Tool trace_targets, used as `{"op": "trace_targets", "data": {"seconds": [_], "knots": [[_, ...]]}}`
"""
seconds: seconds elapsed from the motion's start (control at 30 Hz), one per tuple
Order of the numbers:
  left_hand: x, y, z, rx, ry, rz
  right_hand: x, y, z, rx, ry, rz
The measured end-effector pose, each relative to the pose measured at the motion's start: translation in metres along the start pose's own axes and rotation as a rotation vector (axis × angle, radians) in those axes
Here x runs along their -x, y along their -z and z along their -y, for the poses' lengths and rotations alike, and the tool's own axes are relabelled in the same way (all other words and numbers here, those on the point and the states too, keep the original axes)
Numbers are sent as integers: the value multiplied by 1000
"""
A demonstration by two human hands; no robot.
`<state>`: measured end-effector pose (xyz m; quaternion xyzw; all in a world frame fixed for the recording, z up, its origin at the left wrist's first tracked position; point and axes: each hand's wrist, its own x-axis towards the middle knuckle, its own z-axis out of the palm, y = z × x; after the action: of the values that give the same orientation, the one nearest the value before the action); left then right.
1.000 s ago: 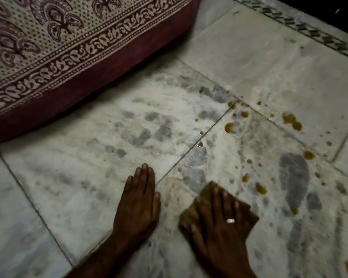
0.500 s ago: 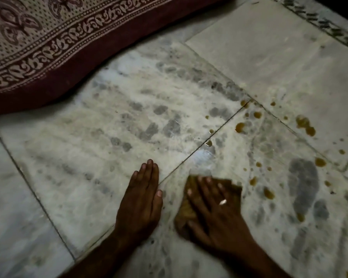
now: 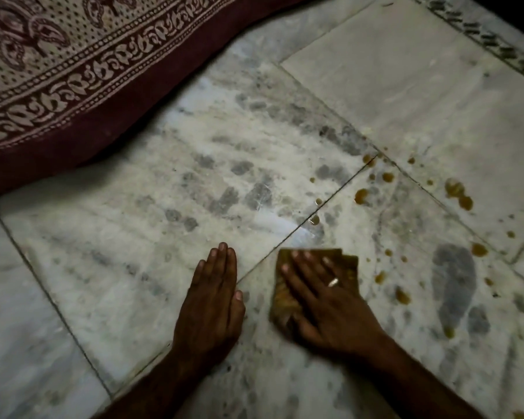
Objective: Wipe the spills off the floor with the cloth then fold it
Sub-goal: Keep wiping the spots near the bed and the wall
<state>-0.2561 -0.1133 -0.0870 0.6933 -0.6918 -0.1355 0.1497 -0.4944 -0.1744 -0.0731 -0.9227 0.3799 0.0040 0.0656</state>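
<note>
A folded brown cloth (image 3: 347,263) lies on the marble floor (image 3: 164,237), near the bottom centre. My right hand (image 3: 324,300), with a ring on one finger, presses flat on it with straight, spread fingers. My left hand (image 3: 214,300) rests flat on the floor just left of the cloth, fingers together, holding nothing. Brown spills (image 3: 459,193) dot the tiles to the right and beyond the cloth, including drops (image 3: 403,296) close to its right side and a drop (image 3: 314,219) on the tile joint ahead.
A patterned maroon and cream mattress or cushion (image 3: 73,71) fills the upper left, its edge resting on the floor. A dark decorative border strip (image 3: 496,46) runs along the top right. Grey marble blotches mark the tiles.
My right hand has slid the cloth forward and a little left over the floor, and the cloth has turned. The left hand has stayed planted. The view has shifted so the mattress sits further away.
</note>
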Motion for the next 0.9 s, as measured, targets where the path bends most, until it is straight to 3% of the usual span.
{"op": "trace_targets", "data": {"seconds": [0.1, 0.2, 0.4, 0.53, 0.63, 0.73, 0.9], "knots": [[0, -3, -2, -129, -3, 29, -54, 7, -6, -20, -195, -12], [1, -8, 1, -209, -26, 32, -96, 3, 14, -55, -270, -42], [-1, -8, 1, -211, -22, 37, 24, -3, 13, -15, -142, -29], [-4, -7, -2, -187, -3, 18, 24, 3, -40, -59, -457, -51], [-6, -6, -4, -189, 3, 13, -45, 8, -56, -88, -536, -102], [-7, -10, -4, -202, 12, -17, -86, 4, -42, -79, -497, -140], [-35, -12, -24, -177, -2, -40, -10, -4, -8, -10, -131, -103]]}}
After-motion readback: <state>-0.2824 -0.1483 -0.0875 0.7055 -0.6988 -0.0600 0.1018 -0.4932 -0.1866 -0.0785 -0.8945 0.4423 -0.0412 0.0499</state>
